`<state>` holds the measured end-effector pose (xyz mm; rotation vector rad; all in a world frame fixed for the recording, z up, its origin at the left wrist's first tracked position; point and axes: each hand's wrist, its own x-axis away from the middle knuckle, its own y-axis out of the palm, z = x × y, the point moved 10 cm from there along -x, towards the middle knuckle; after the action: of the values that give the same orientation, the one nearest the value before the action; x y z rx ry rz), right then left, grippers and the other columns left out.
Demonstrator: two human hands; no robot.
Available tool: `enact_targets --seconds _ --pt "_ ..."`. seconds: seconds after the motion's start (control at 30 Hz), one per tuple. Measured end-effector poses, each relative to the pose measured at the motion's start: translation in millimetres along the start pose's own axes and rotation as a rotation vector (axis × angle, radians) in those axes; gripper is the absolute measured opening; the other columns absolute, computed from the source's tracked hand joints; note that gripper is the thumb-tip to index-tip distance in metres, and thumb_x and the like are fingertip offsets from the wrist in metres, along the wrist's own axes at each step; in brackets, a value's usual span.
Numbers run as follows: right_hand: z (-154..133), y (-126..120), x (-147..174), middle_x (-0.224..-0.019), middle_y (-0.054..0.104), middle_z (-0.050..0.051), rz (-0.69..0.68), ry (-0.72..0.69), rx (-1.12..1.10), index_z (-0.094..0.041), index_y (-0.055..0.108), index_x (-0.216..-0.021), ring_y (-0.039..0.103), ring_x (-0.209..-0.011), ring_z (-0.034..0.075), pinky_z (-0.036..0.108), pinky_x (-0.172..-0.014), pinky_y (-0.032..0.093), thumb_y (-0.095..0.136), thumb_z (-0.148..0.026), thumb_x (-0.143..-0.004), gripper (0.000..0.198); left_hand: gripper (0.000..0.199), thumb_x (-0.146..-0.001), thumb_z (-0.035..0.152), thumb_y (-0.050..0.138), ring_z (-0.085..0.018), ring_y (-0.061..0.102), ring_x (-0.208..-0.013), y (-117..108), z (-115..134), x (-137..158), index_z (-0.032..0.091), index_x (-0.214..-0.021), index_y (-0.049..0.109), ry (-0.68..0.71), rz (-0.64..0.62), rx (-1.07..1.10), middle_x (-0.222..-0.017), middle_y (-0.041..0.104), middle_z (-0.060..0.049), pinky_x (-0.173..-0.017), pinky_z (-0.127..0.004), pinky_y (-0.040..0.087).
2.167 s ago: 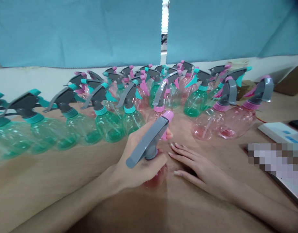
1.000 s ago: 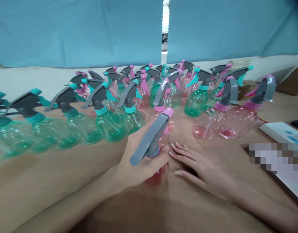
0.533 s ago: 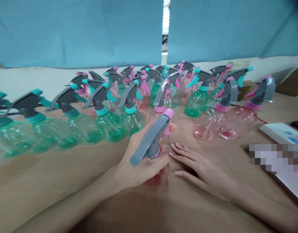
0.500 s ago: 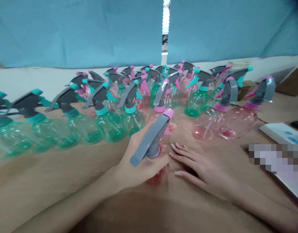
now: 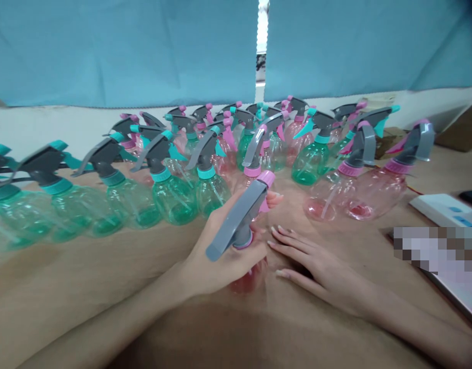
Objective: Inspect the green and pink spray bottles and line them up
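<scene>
A spray bottle (image 5: 241, 218) with a grey head, pink nozzle and clear pink body stands upright on the brown table in front of me. Wrapped around its neck is my left hand (image 5: 216, 251), which covers much of the bottle. To the right, my right hand (image 5: 312, 264) rests on the tabletop with its fingers stretched out and holds nothing. Its fingertips lie close beside the bottle; whether they touch it I cannot tell. Just behind the held bottle stands another pink spray bottle (image 5: 252, 171), partly hidden.
Green spray bottles (image 5: 174, 200) form a row on the left, with more green and pink ones behind. Two pink bottles (image 5: 377, 192) stand at the right. A white device (image 5: 435, 207) and a blurred-out flat object (image 5: 447, 271) lie at the right edge. A blue curtain (image 5: 124, 51) hangs behind.
</scene>
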<state>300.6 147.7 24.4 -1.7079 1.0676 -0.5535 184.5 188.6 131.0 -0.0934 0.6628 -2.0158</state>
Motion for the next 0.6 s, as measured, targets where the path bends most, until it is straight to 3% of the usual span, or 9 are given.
enact_targets --seconds 0.1,0.2,0.3,0.47,0.6 --pt "-0.2 0.1 0.2 -0.153 0.033 0.005 0.000 0.003 -0.011 -0.021 0.041 -0.143 0.026 -0.141 0.023 0.046 -0.113 0.031 0.041 -0.048 -0.097 0.053 0.047 -0.073 0.011 0.053 -0.015 0.060 -0.071 -0.7 3.3 -0.7 0.027 -0.117 0.051 0.014 0.003 0.013 -0.080 0.059 0.003 -0.065 -0.022 0.052" --pt "0.0 1.1 0.4 -0.153 0.032 0.004 -0.006 0.002 -0.011 -0.022 0.040 -0.143 0.025 -0.142 0.022 0.046 -0.113 0.030 0.041 -0.048 -0.097 0.053 0.051 -0.071 0.007 0.052 -0.017 0.065 -0.088 -0.7 7.9 -1.4 0.026 -0.119 0.053 0.054 0.003 0.043 -0.100 0.067 0.000 -0.080 -0.024 0.052" --pt "0.2 2.2 0.4 -0.153 0.032 0.004 -0.009 -0.003 0.001 -0.021 0.040 -0.143 0.024 -0.142 0.022 0.045 -0.114 0.029 0.040 -0.048 -0.097 0.054 0.054 -0.070 0.006 0.051 -0.016 0.067 -0.090 -0.3 7.8 -2.1 0.025 -0.120 0.054 0.053 0.004 0.052 -0.112 0.068 -0.002 -0.079 -0.023 0.053" --pt "1.0 3.1 0.4 -0.153 0.032 0.004 -0.014 0.001 -0.005 -0.021 0.039 -0.144 0.024 -0.142 0.021 0.044 -0.114 0.030 0.039 -0.049 -0.097 0.054 0.052 -0.070 0.015 0.050 -0.016 0.065 -0.065 -2.0 5.8 -2.4 0.025 -0.120 0.054 0.012 0.014 -0.045 -0.095 0.071 -0.001 -0.060 -0.026 0.054" --pt "0.3 2.0 0.2 -0.153 0.032 0.004 -0.008 -0.002 -0.004 -0.022 0.040 -0.143 0.025 -0.142 0.022 0.045 -0.113 0.030 0.040 -0.049 -0.097 0.054 0.035 -0.068 0.018 0.049 -0.016 0.061 -0.058 -4.9 12.8 -2.0 0.025 -0.101 0.059 0.043 0.021 -0.185 -0.078 0.067 0.003 -0.056 -0.024 0.050"
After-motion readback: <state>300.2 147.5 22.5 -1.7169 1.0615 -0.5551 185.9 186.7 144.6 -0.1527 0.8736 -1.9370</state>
